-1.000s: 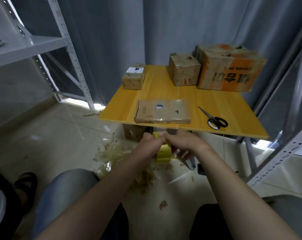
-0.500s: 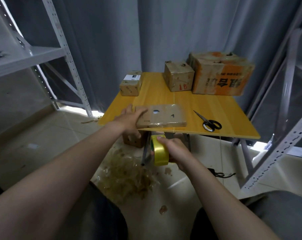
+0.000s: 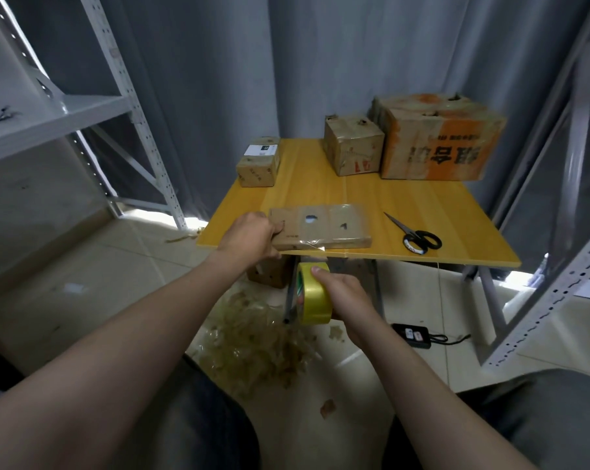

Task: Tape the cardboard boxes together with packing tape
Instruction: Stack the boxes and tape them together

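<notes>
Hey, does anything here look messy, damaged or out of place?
Yes. A heap of crumpled tape-like scraps litters the floor below the table. The flat cardboard box near its front edge has two holes in its top.

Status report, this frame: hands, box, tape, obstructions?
Left hand grips flat cardboard box on table, near edge. Right hand holds yellow tape roll below that edge. Scissors right of box, clear.

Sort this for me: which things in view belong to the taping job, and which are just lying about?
In the job: flat cardboard boxes, gripped by the left hand; yellow tape roll in the right hand; scissors, likely for cutting.
Lying about: small labelled box, medium box, orange-printed box at the back of the table; tape scraps and black adapter on the floor.
</notes>
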`<state>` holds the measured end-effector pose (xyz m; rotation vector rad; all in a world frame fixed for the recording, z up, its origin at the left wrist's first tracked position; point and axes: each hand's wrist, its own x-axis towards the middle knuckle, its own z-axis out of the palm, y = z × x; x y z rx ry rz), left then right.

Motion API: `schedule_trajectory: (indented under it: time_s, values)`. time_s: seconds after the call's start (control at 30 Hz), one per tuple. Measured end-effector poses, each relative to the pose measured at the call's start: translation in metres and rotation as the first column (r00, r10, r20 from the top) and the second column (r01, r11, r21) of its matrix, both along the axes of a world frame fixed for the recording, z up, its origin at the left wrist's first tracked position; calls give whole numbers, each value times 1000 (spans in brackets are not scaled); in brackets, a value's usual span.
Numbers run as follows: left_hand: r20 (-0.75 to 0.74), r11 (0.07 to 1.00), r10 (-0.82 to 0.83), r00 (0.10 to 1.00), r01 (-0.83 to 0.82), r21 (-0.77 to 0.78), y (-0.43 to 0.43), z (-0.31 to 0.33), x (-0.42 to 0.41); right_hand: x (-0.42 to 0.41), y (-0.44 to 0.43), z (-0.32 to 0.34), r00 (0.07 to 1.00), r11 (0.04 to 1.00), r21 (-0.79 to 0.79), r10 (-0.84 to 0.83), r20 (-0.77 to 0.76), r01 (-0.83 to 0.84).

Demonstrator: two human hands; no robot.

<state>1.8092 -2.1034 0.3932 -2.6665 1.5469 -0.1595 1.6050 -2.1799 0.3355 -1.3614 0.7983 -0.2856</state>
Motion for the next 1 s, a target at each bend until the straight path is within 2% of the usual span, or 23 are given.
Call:
schedule_trajectory:
  time_s: [0.07,0.27,0.43,0.57,0.7,0.8,0.87,1.0]
  values:
    - [4,1000,-22,1000,22,-13,4,6,-3,-2,2,4,1000,1000,-5,2,14,-2]
    - [70,973,-120,990,131,-188,11,27,-14,-4,7,24,991,998,20,-69,111,67]
    - [-96,949,-188,977,156,-273,13,28,-19,-7,3,32,982,991,-75,-93,162,106]
    - [-193,874,-247,950,133,-467,14,24,-22,-6,-5,47,977,982,-136,-108,184,134]
    - [-419,787,-257,871,-63,-614,10,15,-20,2,-11,62,977,972,-196,-93,194,131]
    - [-582,719,-295,758,-225,-658,4,4,-19,0,-9,58,968,968,-215,-80,239,133]
    - [-635,689,-336,696,-278,-669,0,-2,-18,-2,-9,54,967,962,-239,-70,244,130]
    - [-648,659,-361,670,-309,-686,-7,-8,-12,4,-11,53,962,954,-254,-95,256,161]
